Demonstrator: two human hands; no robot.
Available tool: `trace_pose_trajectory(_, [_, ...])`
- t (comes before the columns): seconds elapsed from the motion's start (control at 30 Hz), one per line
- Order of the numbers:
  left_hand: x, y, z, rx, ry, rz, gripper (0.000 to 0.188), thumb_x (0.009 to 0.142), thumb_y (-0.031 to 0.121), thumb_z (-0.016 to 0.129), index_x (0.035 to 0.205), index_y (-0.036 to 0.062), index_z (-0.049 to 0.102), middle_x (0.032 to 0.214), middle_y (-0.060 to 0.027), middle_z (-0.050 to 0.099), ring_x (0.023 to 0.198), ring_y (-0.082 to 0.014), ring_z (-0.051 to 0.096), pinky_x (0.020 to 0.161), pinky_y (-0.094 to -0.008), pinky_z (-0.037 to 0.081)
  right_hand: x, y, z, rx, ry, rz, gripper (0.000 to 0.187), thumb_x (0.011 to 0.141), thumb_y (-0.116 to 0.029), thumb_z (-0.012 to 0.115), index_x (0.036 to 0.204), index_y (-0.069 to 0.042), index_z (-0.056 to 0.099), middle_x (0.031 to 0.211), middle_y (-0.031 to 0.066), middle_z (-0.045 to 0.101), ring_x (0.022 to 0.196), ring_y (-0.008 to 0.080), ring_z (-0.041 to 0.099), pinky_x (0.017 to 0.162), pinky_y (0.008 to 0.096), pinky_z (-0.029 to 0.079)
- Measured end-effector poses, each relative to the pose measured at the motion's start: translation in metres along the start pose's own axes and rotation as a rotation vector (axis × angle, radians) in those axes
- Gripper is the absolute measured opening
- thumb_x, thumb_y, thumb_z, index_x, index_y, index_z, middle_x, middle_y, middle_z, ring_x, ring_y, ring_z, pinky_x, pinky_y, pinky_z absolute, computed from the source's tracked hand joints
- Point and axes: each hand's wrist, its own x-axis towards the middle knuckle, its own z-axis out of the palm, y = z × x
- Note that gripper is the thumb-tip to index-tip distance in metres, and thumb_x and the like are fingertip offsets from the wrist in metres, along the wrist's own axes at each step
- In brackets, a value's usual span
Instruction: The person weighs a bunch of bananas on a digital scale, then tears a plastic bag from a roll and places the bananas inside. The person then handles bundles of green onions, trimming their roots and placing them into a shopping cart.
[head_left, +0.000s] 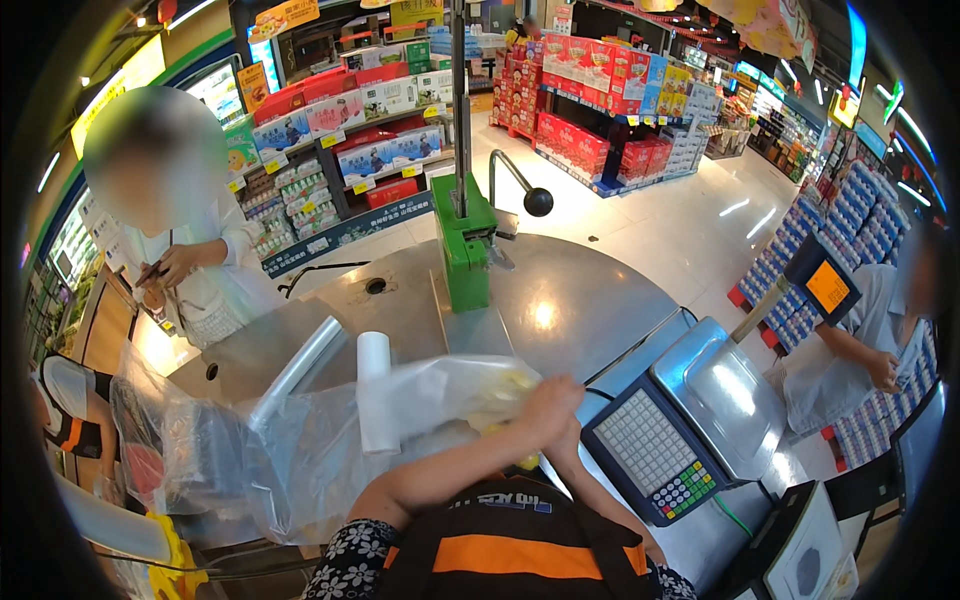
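Note:
A clear plastic bag (pixel 455 382) stretches across the metal counter toward my hands, with yellowish contents showing dimly through its right end. My left hand (pixel 550 408) is closed at that end, gripping the plastic. Tucked just below and behind it is my right hand (pixel 566 445); its fingers are hidden by the left one. A bit of yellow (pixel 528 462) shows beneath my hands, too covered to name. Beside the bag's left part a white roll (pixel 375 392) stands on the counter, and a clear plastic roll (pixel 297 370) lies tilted farther left.
Right of my hands sits a scale with a keypad (pixel 655 450) and a metal pan (pixel 725 400). A green clamp-like stand (pixel 463 255) rises from the steel counter (pixel 590 280). Loose clear plastic (pixel 200 450) covers the left side. One person stands across at left, another at right.

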Motion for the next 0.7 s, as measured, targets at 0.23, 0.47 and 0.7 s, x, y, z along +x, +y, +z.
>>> trace_pose_trajectory(0.23, [-0.020,0.004,0.007,-0.112,-0.285,0.268,0.024,0.072,0.006,0.053,0.095,0.0019,0.058,0.097,-0.0098,0.057,0.091,-0.0246,0.055,0.082,-0.0347,0.045,0.007,0.032,0.012,0.331,-0.152,0.117,0.024,0.088,-0.009,0.052,0.111,-0.004,0.049,0.106,0.0114,0.054,0.097,0.0250,0.060,0.073,0.0356,0.051])
trace_pose_trajectory(0.47, [-0.078,-0.052,-0.054,-0.084,0.493,-0.222,0.039,0.076,0.000,0.061,0.114,0.0023,0.053,0.111,-0.0141,0.057,0.099,-0.0295,0.057,0.087,-0.0376,0.046,-0.004,0.020,0.004,1.122,-0.071,0.753,0.035,0.089,-0.009,0.054,0.122,-0.003,0.045,0.114,0.0139,0.057,0.100,0.0259,0.060,0.081,0.0361,0.053])
trace_pose_trajectory(0.7, [-0.112,-0.115,-0.001,-0.745,0.225,-0.673,0.030,0.081,-0.004,0.057,0.110,0.0027,0.056,0.100,-0.0116,0.065,0.089,-0.0190,0.064,0.080,-0.0303,0.050,-0.011,0.032,0.000,1.303,-0.057,0.771,0.038,0.088,-0.011,0.057,0.121,0.000,0.045,0.112,0.0150,0.058,0.099,0.0267,0.061,0.082,0.0380,0.053])
